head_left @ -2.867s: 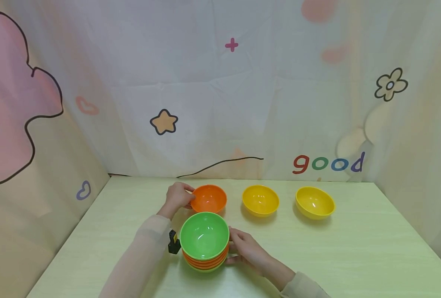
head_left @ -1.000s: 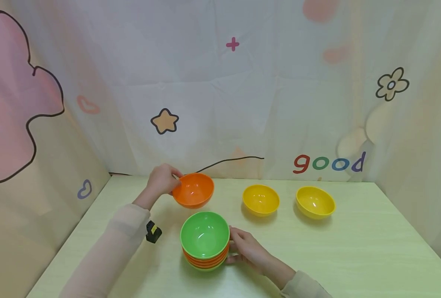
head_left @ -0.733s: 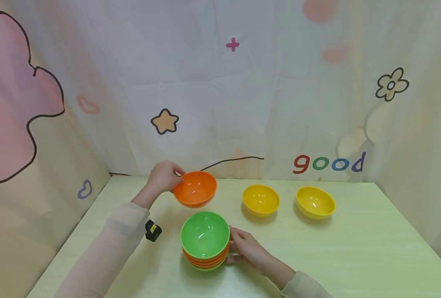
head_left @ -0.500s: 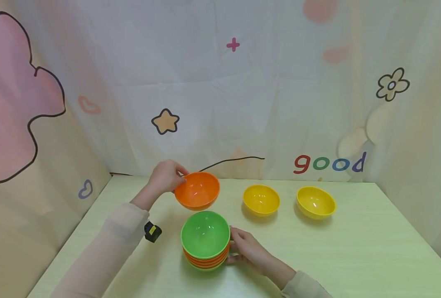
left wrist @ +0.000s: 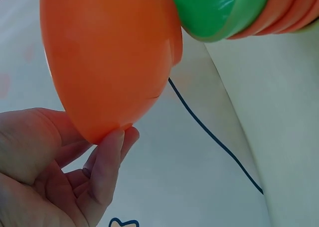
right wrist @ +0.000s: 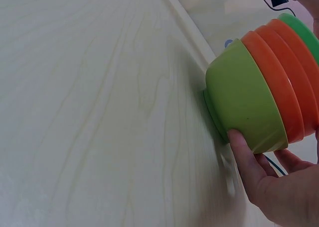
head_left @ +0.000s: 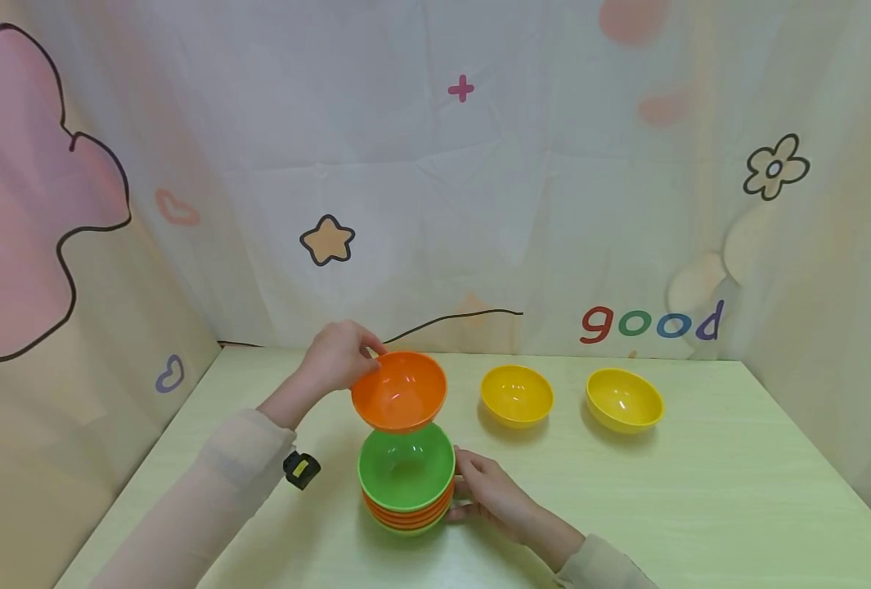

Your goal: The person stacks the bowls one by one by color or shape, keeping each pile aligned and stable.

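Observation:
My left hand (head_left: 341,356) pinches the rim of an orange bowl (head_left: 400,394) between thumb and fingers. The left wrist view shows the orange bowl (left wrist: 107,62) from its underside. It is held in the air, tilted, just above and behind a stack whose top is a green bowl (head_left: 406,478). Below that top bowl are several orange bowls (right wrist: 274,77) and a lighter green bowl (right wrist: 244,97) at the bottom, standing on the table. My right hand (head_left: 497,495) holds the stack from its right side, fingers round the lower bowls.
Two yellow bowls stand apart at the back right, one yellow bowl (head_left: 517,397) nearer the middle and another yellow bowl (head_left: 624,401) farther right. A black device (head_left: 301,469) sits at the left wrist. A printed curtain (head_left: 435,180) hangs behind the pale table (head_left: 671,507).
My left hand has lifted the orange bowl off the table behind the stack, first drawing it left, then bringing it right and toward the stack's top. My right hand has stayed at the stack.

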Demonstrator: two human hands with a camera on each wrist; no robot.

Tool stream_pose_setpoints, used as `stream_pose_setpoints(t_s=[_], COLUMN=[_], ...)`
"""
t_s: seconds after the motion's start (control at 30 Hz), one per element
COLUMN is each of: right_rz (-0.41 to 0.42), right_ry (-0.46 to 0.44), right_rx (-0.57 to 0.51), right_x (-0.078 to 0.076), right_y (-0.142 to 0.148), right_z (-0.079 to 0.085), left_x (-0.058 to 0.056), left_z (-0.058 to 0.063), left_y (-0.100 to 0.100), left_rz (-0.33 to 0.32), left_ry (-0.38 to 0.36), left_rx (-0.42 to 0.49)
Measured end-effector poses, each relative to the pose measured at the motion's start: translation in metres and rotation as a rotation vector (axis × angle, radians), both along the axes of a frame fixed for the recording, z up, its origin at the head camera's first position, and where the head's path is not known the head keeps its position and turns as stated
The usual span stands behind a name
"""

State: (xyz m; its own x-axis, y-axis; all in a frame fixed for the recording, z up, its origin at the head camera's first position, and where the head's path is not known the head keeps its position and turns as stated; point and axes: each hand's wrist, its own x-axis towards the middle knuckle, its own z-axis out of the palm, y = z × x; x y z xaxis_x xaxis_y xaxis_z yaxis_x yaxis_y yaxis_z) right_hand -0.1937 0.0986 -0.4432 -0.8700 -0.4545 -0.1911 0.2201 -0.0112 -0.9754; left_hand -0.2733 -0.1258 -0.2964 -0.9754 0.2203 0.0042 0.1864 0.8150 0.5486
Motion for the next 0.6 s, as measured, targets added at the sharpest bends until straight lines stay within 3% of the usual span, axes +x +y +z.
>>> stream_pose_setpoints(t_s=[0.6], right_rz=[0.012], right_ry=[-0.008], right_rx=[0.001], right_x=[0.0], right_y=[0.001], right_z=[0.002], left_x=[0.022], left_z=[-0.009], left_y=[0.005], left_rz=[-0.084], left_ry=[0.037], left_rx=[-0.027])
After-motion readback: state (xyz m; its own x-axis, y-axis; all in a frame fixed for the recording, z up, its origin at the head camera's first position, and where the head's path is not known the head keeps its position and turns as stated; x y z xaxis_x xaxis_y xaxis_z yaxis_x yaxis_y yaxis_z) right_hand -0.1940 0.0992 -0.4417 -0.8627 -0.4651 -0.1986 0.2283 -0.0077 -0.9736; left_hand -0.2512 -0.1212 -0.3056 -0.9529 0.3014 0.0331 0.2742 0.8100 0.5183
